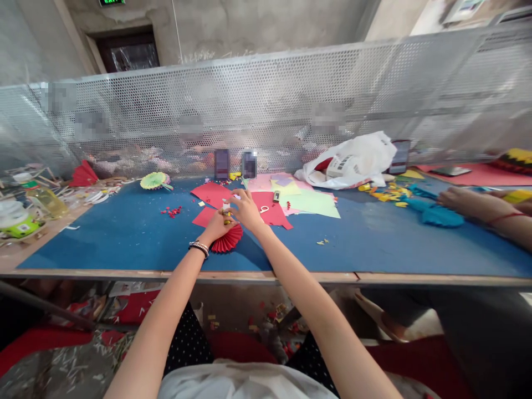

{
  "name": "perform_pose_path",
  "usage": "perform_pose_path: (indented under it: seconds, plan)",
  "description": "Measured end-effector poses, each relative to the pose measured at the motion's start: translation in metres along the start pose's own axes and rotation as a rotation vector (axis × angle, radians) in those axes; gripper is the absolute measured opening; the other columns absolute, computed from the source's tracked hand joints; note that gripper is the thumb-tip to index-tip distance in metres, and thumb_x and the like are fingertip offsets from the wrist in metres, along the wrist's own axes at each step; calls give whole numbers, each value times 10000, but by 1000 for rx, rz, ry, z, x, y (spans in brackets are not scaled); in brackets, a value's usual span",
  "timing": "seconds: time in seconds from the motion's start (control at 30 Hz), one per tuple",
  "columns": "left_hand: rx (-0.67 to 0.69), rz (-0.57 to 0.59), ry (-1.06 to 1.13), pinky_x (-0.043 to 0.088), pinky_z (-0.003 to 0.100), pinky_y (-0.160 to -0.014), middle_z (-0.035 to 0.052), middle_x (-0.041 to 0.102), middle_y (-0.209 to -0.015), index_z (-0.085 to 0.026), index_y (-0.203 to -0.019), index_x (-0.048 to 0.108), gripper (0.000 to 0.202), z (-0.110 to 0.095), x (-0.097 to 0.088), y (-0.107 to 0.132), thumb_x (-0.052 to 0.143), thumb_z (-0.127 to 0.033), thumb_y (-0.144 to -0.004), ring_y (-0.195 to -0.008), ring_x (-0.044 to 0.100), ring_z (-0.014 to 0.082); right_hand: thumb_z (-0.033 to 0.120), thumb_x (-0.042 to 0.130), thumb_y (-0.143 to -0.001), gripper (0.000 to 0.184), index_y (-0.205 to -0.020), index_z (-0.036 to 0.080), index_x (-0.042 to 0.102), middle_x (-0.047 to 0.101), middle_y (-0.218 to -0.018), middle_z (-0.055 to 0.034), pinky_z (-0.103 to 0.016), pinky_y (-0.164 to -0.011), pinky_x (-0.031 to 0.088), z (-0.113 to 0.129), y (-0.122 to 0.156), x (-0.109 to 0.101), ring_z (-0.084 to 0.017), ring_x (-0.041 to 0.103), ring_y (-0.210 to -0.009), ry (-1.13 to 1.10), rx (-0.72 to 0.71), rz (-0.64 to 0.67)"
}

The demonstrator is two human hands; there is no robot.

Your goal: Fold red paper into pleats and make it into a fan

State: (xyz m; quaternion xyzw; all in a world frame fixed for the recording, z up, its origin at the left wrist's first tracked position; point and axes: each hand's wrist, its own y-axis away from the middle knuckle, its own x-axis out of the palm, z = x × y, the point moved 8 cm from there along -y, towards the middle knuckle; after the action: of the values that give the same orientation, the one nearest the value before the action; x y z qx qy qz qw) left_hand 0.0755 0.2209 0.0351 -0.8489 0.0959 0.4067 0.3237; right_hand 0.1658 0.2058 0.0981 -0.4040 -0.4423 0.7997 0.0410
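A red pleated paper fan lies on the blue table top just below my hands. My left hand is closed around a small yellow-and-white item over the fan, and its kind is hard to make out. Close beside it, my right hand has its fingers bent in towards the same item; what they pinch is too small to name. Red paper sheets lie behind and to the right of my hands. On them rest white-handled scissors, partly hidden, and a small stapler-like object.
Pastel paper sheets, a white plastic bag and two phones stand or lie towards the perforated metal screen. A green-and-yellow pleated paper rosette lies left. At right, a co-worker's hand is near blue pleated paper.
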Motion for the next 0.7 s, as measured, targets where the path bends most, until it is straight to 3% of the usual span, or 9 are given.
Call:
perform_pose_path:
  seconds: [0.27,0.53,0.7]
  plan:
    - [-26,6,-1,424,381,-989,74,636,-1062,-191,-741,699,144,8,4,-1,577,-226,-808,-1073,535,215,208,578,-823,211,-997,221,696,533,-1166,-111,-440,-938,437,-1,5,1,-290,421,-1089,35,-3,-25]
    - [-44,-5,40,424,391,-988,99,657,-954,-172,-722,699,122,8,3,2,604,-193,-795,-1078,529,225,201,603,-805,379,-1183,222,620,516,-1209,-108,-430,-955,423,-3,5,2,-284,414,-1102,81,-6,-47]
    - [-30,-7,59,406,386,-1016,112,604,-1109,-167,-764,719,136,5,2,4,613,-241,-806,-1091,532,226,243,580,-842,231,-1053,209,669,560,-1121,-101,-409,-925,441,-1,11,-8,-267,454,-1055,36,-19,-113]
